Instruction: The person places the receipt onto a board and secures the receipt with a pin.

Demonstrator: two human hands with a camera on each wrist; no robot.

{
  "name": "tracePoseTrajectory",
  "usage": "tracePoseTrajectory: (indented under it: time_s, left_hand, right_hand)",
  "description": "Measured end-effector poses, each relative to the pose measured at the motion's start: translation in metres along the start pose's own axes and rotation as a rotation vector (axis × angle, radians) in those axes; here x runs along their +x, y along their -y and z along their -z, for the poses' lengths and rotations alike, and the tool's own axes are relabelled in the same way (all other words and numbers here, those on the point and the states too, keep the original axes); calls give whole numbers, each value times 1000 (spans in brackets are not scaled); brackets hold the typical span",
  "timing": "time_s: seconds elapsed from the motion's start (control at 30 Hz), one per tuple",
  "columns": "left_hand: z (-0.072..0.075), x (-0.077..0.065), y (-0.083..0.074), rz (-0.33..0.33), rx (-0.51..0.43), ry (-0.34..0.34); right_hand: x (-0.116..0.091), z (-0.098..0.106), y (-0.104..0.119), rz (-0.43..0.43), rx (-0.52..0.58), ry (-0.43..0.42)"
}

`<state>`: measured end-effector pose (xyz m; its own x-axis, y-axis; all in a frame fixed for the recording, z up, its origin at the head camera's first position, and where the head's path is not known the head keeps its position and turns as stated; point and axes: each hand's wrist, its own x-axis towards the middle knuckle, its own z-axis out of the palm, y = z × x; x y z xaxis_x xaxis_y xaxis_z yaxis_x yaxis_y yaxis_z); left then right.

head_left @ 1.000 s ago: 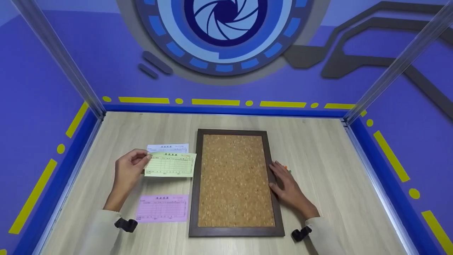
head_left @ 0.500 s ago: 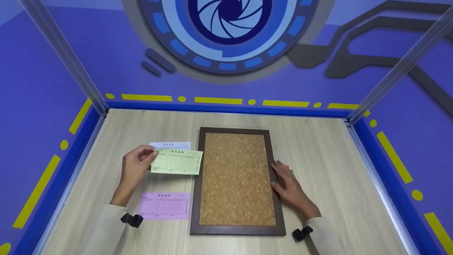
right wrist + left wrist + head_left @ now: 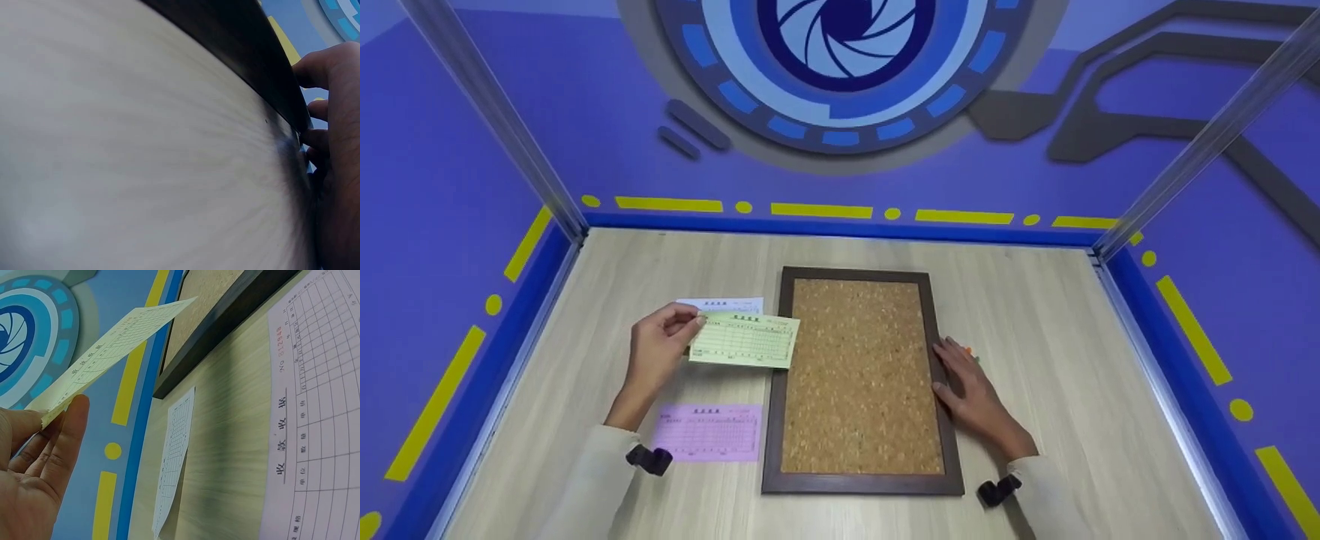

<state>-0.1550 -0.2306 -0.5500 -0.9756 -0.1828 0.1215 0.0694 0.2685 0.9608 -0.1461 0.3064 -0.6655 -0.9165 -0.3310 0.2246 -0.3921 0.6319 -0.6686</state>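
Observation:
My left hand (image 3: 658,345) pinches the left end of a light-green receipt slip (image 3: 744,341) between thumb and fingers. The slip is raised off the table, its right end over the left frame edge of a cork board (image 3: 862,375). In the left wrist view the slip (image 3: 112,354) slopes up and away from the fingers. My right hand (image 3: 975,394) rests against the dark right edge of the board, fingers fairly straight. A white receipt slip (image 3: 720,303) lies partly hidden behind the green one. Nearer me, a pink receipt slip (image 3: 711,433) lies flat.
Small orange and green bits (image 3: 970,352) show just beyond my right fingers; their kind is hard to tell. The pale wooden table (image 3: 1057,337) is bounded by a blue patterned wall (image 3: 840,187) at the back and panels on both sides.
My left hand has carried the green slip a little to the right, so its end now overlaps the board's frame. My right hand has stayed at the board's edge.

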Motion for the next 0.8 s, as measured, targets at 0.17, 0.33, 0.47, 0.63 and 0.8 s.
tracePoseTrajectory:
  time_s: [0.17, 0.33, 0.47, 0.63, 0.8]
  left_hand:
    - [-2, 2, -1, -23, -6, -6]
    - [-5, 2, -2, -46, -14, -8]
    - [-8, 2, -2, -44, -34, -4]
    - [-13, 2, -3, -33, -58, 11]
    - [-18, 1, -4, -40, -73, 5]
  right_hand:
    - [3, 0, 4, -31, 10, 17]
    - [4, 2, 8, -74, 21, 47]
    - [4, 4, 8, -79, 6, 63]
    - [4, 7, 10, -85, -2, 75]
    - [4, 10, 12, -74, -17, 98]
